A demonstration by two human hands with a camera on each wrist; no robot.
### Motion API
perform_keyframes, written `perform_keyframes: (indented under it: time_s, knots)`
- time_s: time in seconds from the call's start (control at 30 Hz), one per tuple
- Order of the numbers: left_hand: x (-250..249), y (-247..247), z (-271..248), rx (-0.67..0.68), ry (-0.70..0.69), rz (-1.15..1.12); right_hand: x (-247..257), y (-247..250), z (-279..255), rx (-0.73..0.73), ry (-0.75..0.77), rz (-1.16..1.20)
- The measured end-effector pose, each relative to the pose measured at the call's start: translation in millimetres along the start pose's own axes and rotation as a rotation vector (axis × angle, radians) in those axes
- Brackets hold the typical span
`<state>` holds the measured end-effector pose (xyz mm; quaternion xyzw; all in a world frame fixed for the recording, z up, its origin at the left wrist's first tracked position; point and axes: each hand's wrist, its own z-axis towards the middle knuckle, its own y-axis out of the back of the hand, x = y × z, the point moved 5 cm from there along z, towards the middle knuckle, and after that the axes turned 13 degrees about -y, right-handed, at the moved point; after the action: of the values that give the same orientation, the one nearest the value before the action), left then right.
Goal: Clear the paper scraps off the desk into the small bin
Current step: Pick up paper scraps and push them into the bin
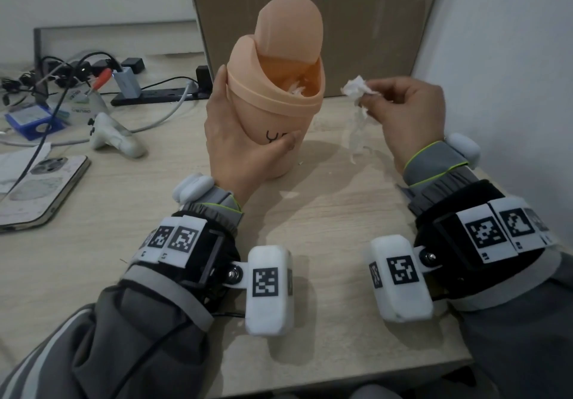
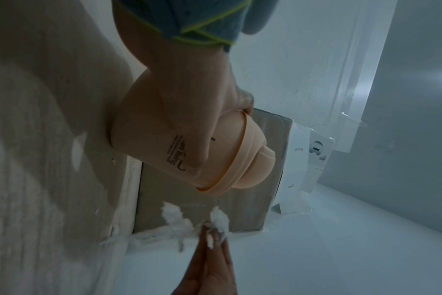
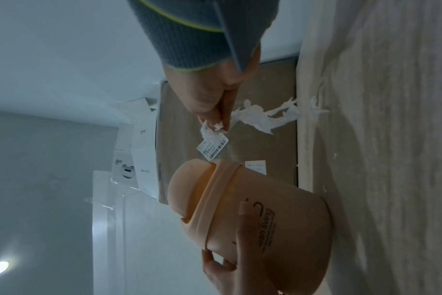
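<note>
Pale wood desk (image 1: 310, 218) by white wall, left hand (image 1: 238, 138) gripping bin (image 1: 273, 113), right hand (image 1: 406, 110) pinching paper scrap (image 1: 356, 88)

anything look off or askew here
The bin is tilted, its base partly off the desk, held by the left hand. The scrap pinched in the right hand is shredding, a thin strand trailing down to the desk.

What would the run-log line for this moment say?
left hand: grips tilted peach plastic bin | right hand: pinches white crumpled paper scrap beside bin opening | lid: swung open
</note>
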<state>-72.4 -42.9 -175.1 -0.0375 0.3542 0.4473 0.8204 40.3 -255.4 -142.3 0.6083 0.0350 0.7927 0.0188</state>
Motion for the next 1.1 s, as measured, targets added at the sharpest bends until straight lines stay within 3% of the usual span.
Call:
perform_keyframes:
  time_s: [0.17, 0.33, 0.7, 0.87, 1.1]
  knots:
    - [-10.4, -1.4, -0.7, 0.031, -0.052, 0.004, 16.4, 6.8, -1.5, 0.008, 0.036, 0.315]
    - [-23.4, -2.9, -2.8, 0.071, -0.081, 0.051, 30.6, 2.9, -10.3, 0.115, 0.102, 0.363]
    - [-32.5, -11.5, -4.4, 0.161, -0.215, 0.09, 29.5, -22.4, -28.5, 0.285, 0.188, 0.043]
    - [-32.8, -12.2, -5.2, 0.162, -0.208, 0.122, 23.1, -28.0, -27.7, 0.33, 0.29, -0.303]
    - [-26.2, -8.4, -4.8, 0.107, -0.108, 0.044, 34.8, -11.6, -24.5, 0.172, 0.321, 0.065]
